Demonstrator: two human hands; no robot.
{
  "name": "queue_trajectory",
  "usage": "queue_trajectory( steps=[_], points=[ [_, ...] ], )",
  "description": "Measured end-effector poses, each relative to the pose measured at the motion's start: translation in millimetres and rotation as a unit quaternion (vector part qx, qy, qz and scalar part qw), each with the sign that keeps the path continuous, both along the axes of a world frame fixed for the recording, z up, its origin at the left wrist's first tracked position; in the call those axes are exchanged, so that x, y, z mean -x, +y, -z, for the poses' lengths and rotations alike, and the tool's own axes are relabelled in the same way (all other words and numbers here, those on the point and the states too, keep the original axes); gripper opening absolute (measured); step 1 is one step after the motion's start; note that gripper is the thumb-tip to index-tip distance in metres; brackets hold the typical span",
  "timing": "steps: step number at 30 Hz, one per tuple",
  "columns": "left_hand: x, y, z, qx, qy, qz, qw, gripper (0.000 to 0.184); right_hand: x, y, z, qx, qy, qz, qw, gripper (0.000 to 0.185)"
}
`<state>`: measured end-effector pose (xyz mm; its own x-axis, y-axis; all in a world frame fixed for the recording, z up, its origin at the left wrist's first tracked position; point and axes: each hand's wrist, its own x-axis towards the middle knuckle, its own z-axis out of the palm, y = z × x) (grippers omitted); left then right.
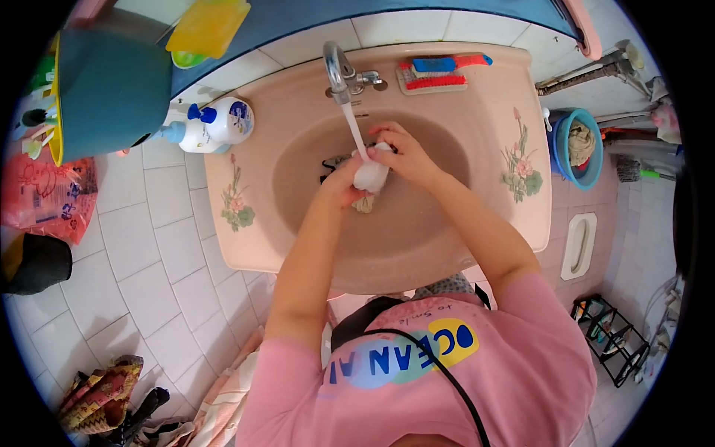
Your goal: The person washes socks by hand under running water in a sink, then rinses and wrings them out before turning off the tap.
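Here, white cloth sits between left hand and right hand.

I see the tap behind the sink's bowl, brushes to its right, bottles by the back left corner. A bucket with cloth inside stands right of the sink. The left hand and right hand meet over the bowl.

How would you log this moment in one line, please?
left hand: holding white cloth; right hand: holding white cloth; tap: running; brush: beside tap; place: sink
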<state>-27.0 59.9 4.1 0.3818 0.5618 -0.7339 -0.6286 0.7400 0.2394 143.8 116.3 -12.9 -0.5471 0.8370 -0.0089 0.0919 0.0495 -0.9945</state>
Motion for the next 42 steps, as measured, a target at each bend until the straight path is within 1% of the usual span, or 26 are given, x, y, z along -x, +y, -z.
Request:
queue_trajectory(
  steps=[1, 3, 4, 6, 7, 9, 10, 11, 13, 15, 16, 18, 19, 21, 22, 24, 25, 27, 28, 30, 31, 33, 37, 39, 40, 42],
  points=[
    [-2.0, -0.2, 0.1, 0.002, 0.001, 0.001, 1.0, 0.038, 6.3, 2.6, 13.5, 0.002, 0.001, 0.001, 1.0, 0.016],
    [-5.9, 0.4, 2.0, -0.076, 0.121, 0.164, 0.976, 0.04, 20.0, 2.9, 33.6, 0.003, 0.012, -0.029, 0.999, 0.018],
    [-4.8, 1.2, 3.3, -0.075, 0.121, 0.164, 0.976, 0.04, 18.8, 4.2, 26.6, 0.004, 0.013, -0.029, 1.0, 0.018],
    [-0.9, 3.1, 5.8, -0.093, 0.092, 0.184, 0.974, 0.037, 12.2, 9.1, -1.0, 0.19, -0.06, -0.08, 0.977, 0.027],
    [0.7, 4.3, 3.2, -0.094, 0.091, 0.185, 0.974, 0.037, 5.2, 9.3, -3.5, 0.19, -0.061, -0.079, 0.977, 0.027],
    [6.2, 5.8, -1.8, -0.06, 0.044, 0.17, 0.983, 0.03, -11.3, 9.9, -6.1, -0.071, 0.003, -0.111, 0.991, 0.041],
    [9.8, 5.3, -1.1, -0.058, 0.043, 0.166, 0.983, 0.03, -11.3, 4.3, -16.6, -0.069, 0.003, -0.115, 0.991, 0.041],
    [13.0, 7.7, 0.4, -0.033, 0.069, 0.194, 0.978, 0.028, -11.4, -3.1, -31.4, -0.231, -0.013, -0.135, 0.963, 0.045],
    [12.1, 11.6, 2.4, -0.008, 0.093, 0.223, 0.97, 0.026, -8.2, -8.4, -36.5, -0.387, -0.029, -0.149, 0.909, 0.05],
    [6.5, 17.3, 2.6, -0.047, 0.082, 0.321, 0.942, 0.026, -1.0, -7.2, -23.2, -0.407, -0.111, -0.187, 0.887, 0.054],
    [2.4, 19.8, -3.7, -0.047, 0.082, 0.321, 0.942, 0.026, 4.6, -4.0, -15.7, -0.407, -0.111, -0.187, 0.887, 0.054],
    [-8.0, 22.1, -20.8, -0.127, 0.157, 0.3, 0.932, 0.02, 15.2, 0.8, -2.1, -0.389, -0.338, -0.218, 0.829, 0.039],
    [-10.8, 22.9, -20.1, -0.126, 0.159, 0.301, 0.932, 0.02, 17.1, 3.3, -7.6, -0.389, -0.337, -0.216, 0.83, 0.039],
    [-15.2, 22.7, -17.6, -0.11, 0.287, 0.33, 0.892, 0.021, 18.0, 7.8, -25.1, -0.382, -0.421, -0.239, 0.787, 0.022],
    [-15.1, 20.7, -11.1, -0.111, 0.288, 0.331, 0.892, 0.021, 19.2, 9.9, -24.8, -0.383, -0.422, -0.238, 0.787, 0.022],
    [-12.9, 12.3, 9.8, -0.183, 0.392, 0.269, 0.86, 0.015, 21.4, 11.5, -21.5, -0.359, -0.443, -0.241, 0.785, 0.019],
    [-14.4, 10.2, 13.3, -0.184, 0.392, 0.269, 0.86, 0.015, 21.1, 10.3, -19.1, -0.36, -0.444, -0.241, 0.785, 0.019],
    [-17.8, 3.0, 20.9, -0.328, 0.575, 0.311, 0.682, 0.012, 18.2, 5.3, -13.8, -0.308, -0.417, -0.217, 0.827, 0.016],
    [-19.6, 0.8, 20.5, -0.328, 0.575, 0.311, 0.682, 0.012, 16.0, 1.1, -15.6, -0.309, -0.417, -0.216, 0.827, 0.016],
    [-22.8, -6.5, 19.7, -0.344, 0.664, 0.475, 0.464, 0.013, 10.4, -16.5, -19.4, -0.236, -0.428, -0.216, 0.845, 0.017],
    [-24.5, -9.7, 12.4, -0.345, 0.664, 0.474, 0.464, 0.013, 9.2, -25.2, -22.1, -0.236, -0.429, -0.216, 0.845, 0.017],
    [-28.4, -17.7, -8.3, -0.403, 0.647, 0.515, 0.392, 0.012, 6.3, -43.8, -26.2, -0.041, -0.459, -0.199, 0.865, 0.021],
    [-18.5, -33.7, -1.0, -0.472, 0.628, 0.507, 0.356, 0.027, 4.7, -80.5, 7.0, -0.019, -0.368, -0.211, 0.905, 0.029],
    [-13.2, -39.6, -6.8, -0.576, 0.618, 0.427, 0.322, 0.011, 1.5, -92.6, -21.2, 0.066, -0.297, -0.079, 0.949, 0.034],
    [-16.2, -43.2, -5.0, -0.586, 0.611, 0.425, 0.322, 0.011, -7.9, -92.7, -31.5, 0.068, -0.304, -0.069, 0.948, 0.034],
    [-26.5, -54.0, 8.5, -0.432, 0.729, 0.327, 0.418, 0.014, -34.0, -93.1, -51.0, 0.038, -0.373, -0.066, 0.925, 0.041]
  ],
)
